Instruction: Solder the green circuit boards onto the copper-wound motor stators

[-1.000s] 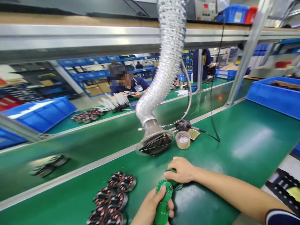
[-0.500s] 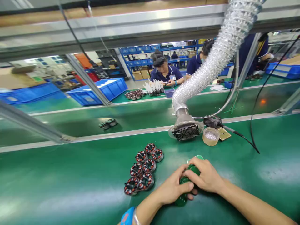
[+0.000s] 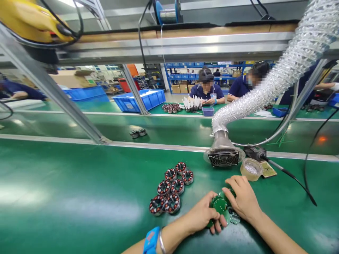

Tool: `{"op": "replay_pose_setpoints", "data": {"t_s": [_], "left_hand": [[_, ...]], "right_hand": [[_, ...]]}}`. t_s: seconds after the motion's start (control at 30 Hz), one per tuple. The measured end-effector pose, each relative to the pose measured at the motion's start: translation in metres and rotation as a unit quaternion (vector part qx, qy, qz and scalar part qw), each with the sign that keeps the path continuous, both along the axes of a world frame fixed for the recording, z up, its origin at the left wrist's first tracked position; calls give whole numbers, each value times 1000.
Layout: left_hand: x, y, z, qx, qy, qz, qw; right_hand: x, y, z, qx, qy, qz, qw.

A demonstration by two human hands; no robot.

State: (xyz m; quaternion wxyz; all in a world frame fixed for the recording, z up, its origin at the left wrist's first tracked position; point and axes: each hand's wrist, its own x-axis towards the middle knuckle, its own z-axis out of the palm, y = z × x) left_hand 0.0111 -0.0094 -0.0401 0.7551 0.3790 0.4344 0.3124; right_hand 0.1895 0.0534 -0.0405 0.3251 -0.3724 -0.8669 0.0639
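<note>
Several green boards [image 3: 219, 205] sit in the left hand [image 3: 203, 213], grip curled; the right hand [image 3: 243, 198] touches them, its hold unclear.

I log overlapping round, glossy green circuit boards [image 3: 219, 204] at lower centre-right of the frame, held, the uppermost face turned toward my view, edges partly covered. Just up and right I note a darker green board [image 3: 232, 192], mostly hidden. Below right I record a grey-green board piece [image 3: 234, 216]; whether held or lying, I cannot tell.
</note>
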Motion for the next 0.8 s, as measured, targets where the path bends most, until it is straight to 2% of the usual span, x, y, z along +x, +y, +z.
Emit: {"op": "replay_pose_setpoints", "data": {"t_s": [0.13, 0.2, 0.33, 0.47, 0.6, 0.7, 0.8], "left_hand": [[4, -6, -6, 78, 34, 4, 996], [9, -9, -12, 93, 27, 25, 995], [15, -7, -21, 84, -5, 111, 990], [9, 7, -15, 207, 50, 209, 954], [3, 22, -8, 315, 140, 180, 921], [-3, 23, -8, 334, 176, 166, 911], [-8, 14, -6, 378, 270, 83, 882]], "right_hand": [[-8, -21, 5, -25, -15, 82, 996], [-13, -30, 2, -27, -24, 107, 994], [-14, -29, -7, -7, -14, 85, 996], [-7, -10, -5, -22, -3, 41, 999], [4, 3, 4, -52, -9, 36, 998], [21, -2, 3, -80, -23, 29, 996], [35, -13, -9, -91, -105, 47, 989]]}}
